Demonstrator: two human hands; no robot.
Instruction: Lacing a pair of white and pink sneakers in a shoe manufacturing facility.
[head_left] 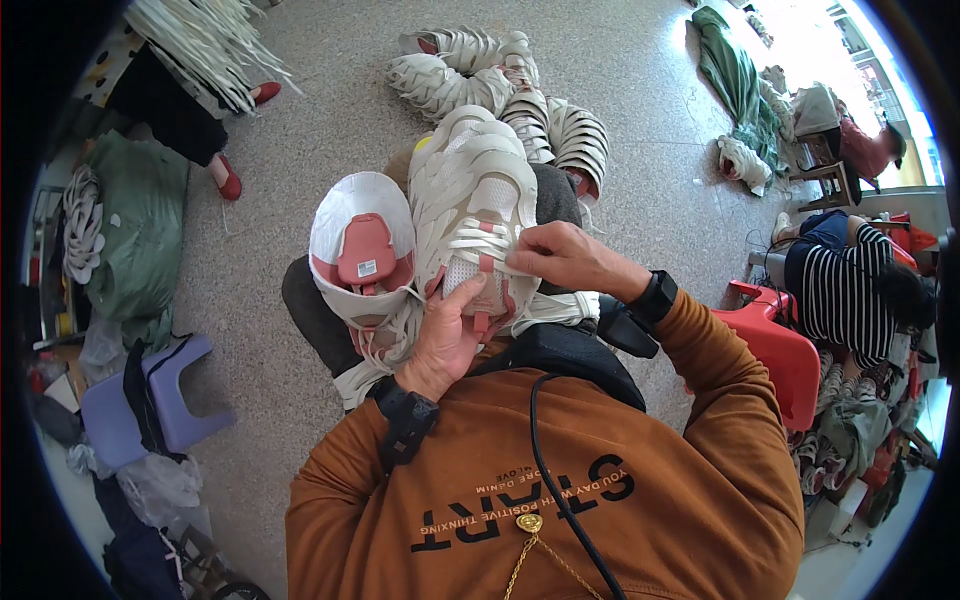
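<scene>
Two hands work the cream mesh sneaker with pink trim (470, 205) on the lap: right hand (565, 258) pinching the flat white lace (482, 240), left hand (445, 335) fingers curled bracing its heel, so a loose pinch could let the lace slip free.

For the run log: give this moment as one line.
left hand: grips white sneaker | right hand: pinches its white lace | second sneaker: sole up, beside | more sneakers: floor ahead
</scene>
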